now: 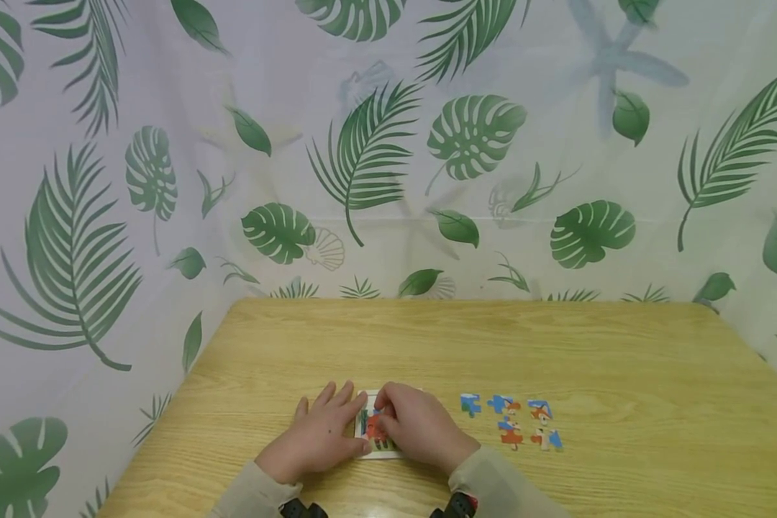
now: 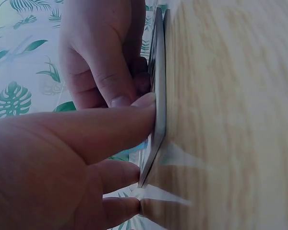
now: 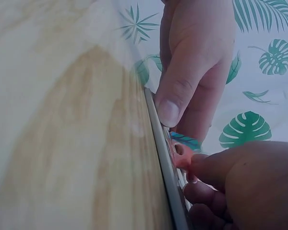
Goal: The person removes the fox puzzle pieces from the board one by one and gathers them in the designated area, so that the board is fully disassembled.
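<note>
A small jigsaw puzzle board (image 1: 382, 455) with a pale border lies on the table, its picture partly hidden by both hands. My left hand (image 1: 326, 435) rests spread along the board's left side, with its thumb (image 2: 110, 127) touching the near edge. Over the board's right part, my right hand (image 1: 427, 428) has curled fingers. In the right wrist view, its thumb and fingers pinch a red and blue puzzle piece (image 3: 183, 158), which stands tilted up from the board's surface.
Several loose puzzle pieces lie right of the board in two rough rows, among them a blue piece (image 1: 469, 403) and an orange and blue piece (image 1: 510, 434). The wooden table (image 1: 621, 360) reaches back to a leaf-print cloth (image 1: 388, 158).
</note>
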Demonstrator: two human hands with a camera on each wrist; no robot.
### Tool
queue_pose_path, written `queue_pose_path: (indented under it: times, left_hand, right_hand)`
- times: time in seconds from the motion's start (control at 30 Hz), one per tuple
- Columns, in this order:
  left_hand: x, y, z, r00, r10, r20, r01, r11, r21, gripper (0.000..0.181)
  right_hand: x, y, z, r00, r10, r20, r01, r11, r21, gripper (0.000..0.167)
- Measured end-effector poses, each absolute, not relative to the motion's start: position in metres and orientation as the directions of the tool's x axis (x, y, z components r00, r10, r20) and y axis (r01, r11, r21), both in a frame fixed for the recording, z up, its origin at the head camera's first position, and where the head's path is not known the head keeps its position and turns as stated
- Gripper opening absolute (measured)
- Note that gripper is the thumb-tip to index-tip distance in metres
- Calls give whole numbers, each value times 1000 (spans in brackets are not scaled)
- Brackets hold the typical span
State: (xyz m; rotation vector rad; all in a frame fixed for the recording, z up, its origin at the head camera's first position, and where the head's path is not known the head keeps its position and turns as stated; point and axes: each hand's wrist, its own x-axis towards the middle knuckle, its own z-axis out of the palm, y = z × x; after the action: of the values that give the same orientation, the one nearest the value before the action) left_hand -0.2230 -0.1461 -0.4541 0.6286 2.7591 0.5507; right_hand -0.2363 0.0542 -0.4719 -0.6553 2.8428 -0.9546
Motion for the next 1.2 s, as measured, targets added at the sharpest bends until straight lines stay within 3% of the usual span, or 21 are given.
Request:
queue_pose_path:
  times: [0.23, 0.8, 1.2]
  left_hand:
    - [-223, -146, -452, -876, 451, -170, 353, 841, 410, 76]
    - [-222, -146, -454, -877, 446, -180, 337, 837, 431, 78]
    - [-224, -146, -455, -880, 442, -176, 338, 841, 423, 79]
  right_hand:
    - [-236, 55, -472, -915, -396, 72, -344, 678, -650, 14]
    - [-237, 62, -464, -931, -365, 16, -254, 616, -745, 11]
    - [-237, 105, -446, -926, -374, 48, -297, 644, -705, 13]
